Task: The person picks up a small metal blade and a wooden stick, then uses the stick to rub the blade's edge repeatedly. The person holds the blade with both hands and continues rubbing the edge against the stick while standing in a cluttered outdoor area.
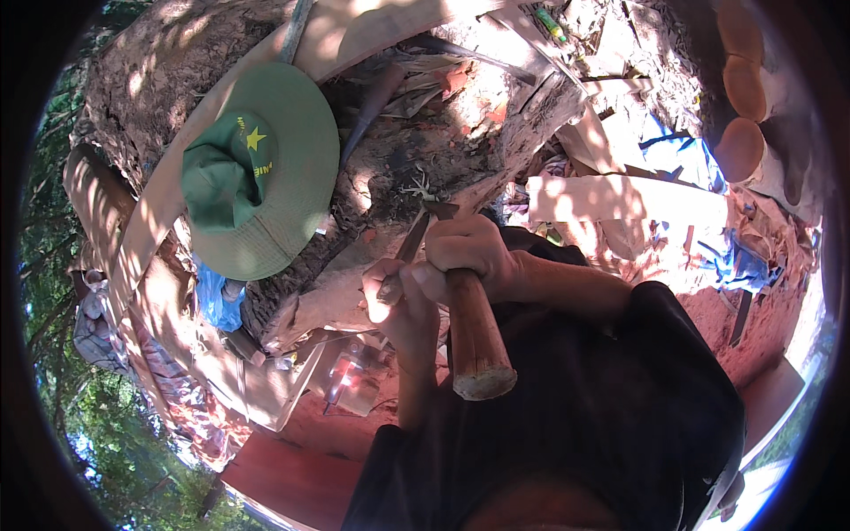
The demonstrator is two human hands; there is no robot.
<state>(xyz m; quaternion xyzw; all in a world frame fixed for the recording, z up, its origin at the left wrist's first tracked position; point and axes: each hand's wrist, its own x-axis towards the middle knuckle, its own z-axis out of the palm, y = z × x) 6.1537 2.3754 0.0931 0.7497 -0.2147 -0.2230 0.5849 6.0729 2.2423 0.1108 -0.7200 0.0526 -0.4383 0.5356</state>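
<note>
"Your right hand (469, 250) is wrapped tightly around a thick wooden handle (479, 345), its blunt end slanting down in front of your black shirt (584, 380)."

"And your left hand (404, 305) is just beside it, fingers curled closely at the lower end of a narrow metal blade (413, 239). You have that blade pointing up and away from you, though your fingers hide how it is gripped."

"Pale, curly shavings (422, 187) sit just beyond your hands, near the rough wood (538, 119)."

"To your left is a green brimmed hat (266, 195) with a yellow star, and a blue plastic bag (218, 296) is just below its brim. To your right, a flat pale board (593, 197) lies among scraps."
</note>
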